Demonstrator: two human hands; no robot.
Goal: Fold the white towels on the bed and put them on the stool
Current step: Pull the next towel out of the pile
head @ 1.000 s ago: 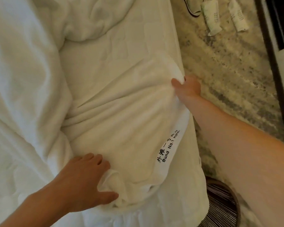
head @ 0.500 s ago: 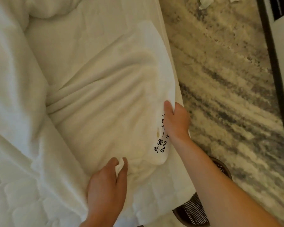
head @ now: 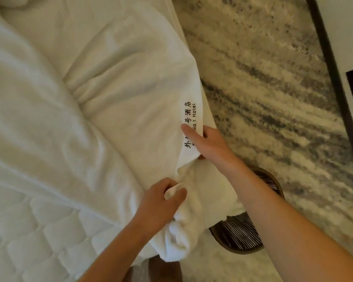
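Observation:
A white towel (head: 135, 92) with black hotel lettering on its edge lies rumpled along the right side of the bed (head: 29, 139). My right hand (head: 207, 142) pinches the lettered edge, thumb on top. My left hand (head: 161, 202) grips a bunched corner of the same towel near the bed's lower right corner. A round dark stool (head: 245, 235) with a striped top stands on the floor just right of the bed, partly hidden by the towel and my right forearm.
White quilted bedding fills the left side. A grey and cream streaked carpet (head: 273, 88) lies to the right of the bed. A dark furniture edge (head: 330, 64) runs along the far right.
My right hand slid down the towel's right edge toward me to the lettered part. My left hand went from resting on the towel to gripping its near corner. The view tilted down.

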